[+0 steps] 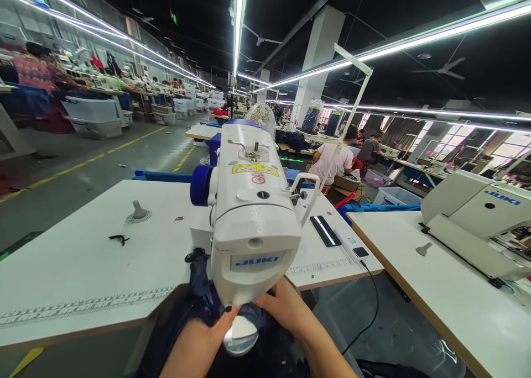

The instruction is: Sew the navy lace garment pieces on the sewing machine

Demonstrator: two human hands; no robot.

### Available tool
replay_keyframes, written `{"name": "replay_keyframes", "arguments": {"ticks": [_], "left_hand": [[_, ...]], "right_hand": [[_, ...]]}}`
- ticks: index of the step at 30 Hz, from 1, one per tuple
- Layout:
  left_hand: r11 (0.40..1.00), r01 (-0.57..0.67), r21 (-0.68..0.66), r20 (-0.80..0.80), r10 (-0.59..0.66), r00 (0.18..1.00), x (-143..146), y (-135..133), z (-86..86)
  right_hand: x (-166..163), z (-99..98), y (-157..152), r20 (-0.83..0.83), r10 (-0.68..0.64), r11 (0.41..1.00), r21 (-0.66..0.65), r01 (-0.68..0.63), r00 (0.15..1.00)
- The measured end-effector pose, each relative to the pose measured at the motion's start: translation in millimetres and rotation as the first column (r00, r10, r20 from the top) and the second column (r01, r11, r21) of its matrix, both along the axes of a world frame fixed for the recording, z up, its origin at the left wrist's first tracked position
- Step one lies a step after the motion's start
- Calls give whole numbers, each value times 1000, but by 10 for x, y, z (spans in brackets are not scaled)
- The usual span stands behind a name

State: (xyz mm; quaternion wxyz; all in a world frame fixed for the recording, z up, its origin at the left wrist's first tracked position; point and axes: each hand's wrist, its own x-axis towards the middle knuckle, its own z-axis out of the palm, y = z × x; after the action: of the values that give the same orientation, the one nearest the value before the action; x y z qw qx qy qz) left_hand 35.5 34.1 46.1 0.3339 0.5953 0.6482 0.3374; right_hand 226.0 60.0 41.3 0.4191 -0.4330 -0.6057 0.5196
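A white sewing machine [257, 223] with a blue handwheel [201, 185] stands in front of me. Dark navy fabric [202, 289] is bunched under its head and hangs over the front of the table. My left hand [209, 328] grips the fabric below the machine head, thumb pointing inward. From the other side my right hand [286, 303] is closed on the same fabric, its fingertips partly hidden by the head. Between the hands shows a rounded, shiny metal machine part [241, 342]. The needle area is hidden from this angle.
The white table [95, 256] has a printed ruler along its front edge, a grey post [138, 211] and dark scraps [119, 239]. At right are a black strip [326, 231], a cabled device [360, 252] and another machine [468, 223]. A co-worker [334, 161] sits beyond.
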Motion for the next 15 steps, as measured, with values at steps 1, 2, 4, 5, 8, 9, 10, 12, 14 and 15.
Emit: {"name": "replay_keyframes", "arguments": {"ticks": [1,2,4,5,8,9,10,12,14,15], "left_hand": [[1000,-1,-28,11,2,1000,-1,0,14],[998,-7,-54,25,8,1000,-3,-1,21],[996,-24,-86,57,29,998,-5,-8,16],[995,-37,-95,67,44,997,-5,-14,8],[984,-74,-162,91,90,992,6,-37,-8],[978,-83,-191,97,102,990,15,-44,-4],[971,-94,-221,98,118,988,25,-50,5],[955,-114,-272,84,142,986,47,-59,30],[943,-127,-306,61,152,986,67,-64,55],[939,-130,-317,55,155,986,75,-66,66]], "right_hand": [[6,-24,-13,-33,-6,1000,-10,5,999],[16,-46,-27,-60,-16,1000,-20,15,998],[45,-83,-56,-91,-38,999,-31,35,995],[61,-97,-70,-96,-44,999,-33,41,994],[91,-117,-95,-94,-51,998,-39,47,994],[93,-119,-97,-92,-52,998,-40,48,994],[93,-122,-96,-90,-54,998,-38,51,995],[86,-127,-90,-87,-57,998,-30,55,995],[78,-131,-84,-88,-60,998,-22,58,994],[74,-132,-84,-90,-62,998,-19,60,994]]}}
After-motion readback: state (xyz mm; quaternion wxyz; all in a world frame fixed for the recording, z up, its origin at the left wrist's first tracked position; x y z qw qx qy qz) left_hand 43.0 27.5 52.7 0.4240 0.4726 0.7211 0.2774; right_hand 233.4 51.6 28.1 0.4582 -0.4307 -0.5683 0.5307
